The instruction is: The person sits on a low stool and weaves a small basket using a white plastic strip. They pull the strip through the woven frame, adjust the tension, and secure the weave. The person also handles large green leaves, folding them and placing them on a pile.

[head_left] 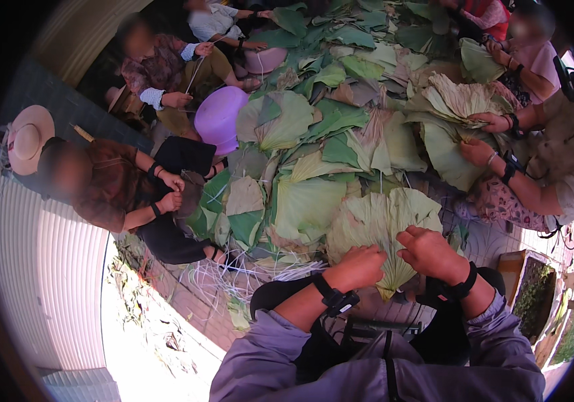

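A large pale green lotus leaf (384,218), fan-shaped and creased, spreads out in front of me with its pointed end toward my lap. My left hand (357,266) is closed on the near left part of this leaf, fingers curled under. On the near right part sits my right hand (431,254), also closed, with thumb and forefinger bent together over the leaf. Whether other leaves lie folded beneath it I cannot tell. Beyond it rises a big pile of green and yellowish lotus leaves (310,201).
White strips (253,271) lie tangled on the paving at left of my knees. A purple basin (221,119) stands beyond, near a seated person in dark clothes (116,181). At right, another person's hands (481,137) hold leaves. A planter box (535,291) stands nearby.
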`<state>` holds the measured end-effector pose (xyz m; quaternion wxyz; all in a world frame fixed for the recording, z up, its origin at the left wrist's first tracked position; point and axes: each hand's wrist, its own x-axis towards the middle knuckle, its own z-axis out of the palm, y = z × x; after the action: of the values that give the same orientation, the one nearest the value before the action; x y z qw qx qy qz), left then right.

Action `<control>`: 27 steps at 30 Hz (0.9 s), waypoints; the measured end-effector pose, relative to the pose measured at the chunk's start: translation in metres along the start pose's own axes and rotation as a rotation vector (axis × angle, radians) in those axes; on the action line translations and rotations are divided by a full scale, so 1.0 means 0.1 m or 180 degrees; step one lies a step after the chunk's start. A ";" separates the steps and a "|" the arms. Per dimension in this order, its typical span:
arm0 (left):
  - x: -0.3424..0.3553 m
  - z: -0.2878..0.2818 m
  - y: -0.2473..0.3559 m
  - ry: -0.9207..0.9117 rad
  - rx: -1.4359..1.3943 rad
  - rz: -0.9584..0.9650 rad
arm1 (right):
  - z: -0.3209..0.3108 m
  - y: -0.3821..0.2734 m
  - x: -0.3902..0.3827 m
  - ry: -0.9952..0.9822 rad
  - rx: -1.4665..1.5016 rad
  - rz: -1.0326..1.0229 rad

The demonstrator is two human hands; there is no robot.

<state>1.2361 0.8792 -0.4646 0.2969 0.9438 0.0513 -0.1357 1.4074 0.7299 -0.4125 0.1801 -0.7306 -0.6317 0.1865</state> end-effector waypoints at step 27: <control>0.11 -0.01 -0.36 -0.0070 -0.0170 -0.0682 | 0.24 0.02 -0.18 0.0005 -0.0348 -0.0299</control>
<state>1.2405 0.9096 -0.4864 0.3063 0.9231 0.1522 -0.1757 1.3950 0.7124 -0.4332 0.1490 -0.7091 -0.6743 0.1425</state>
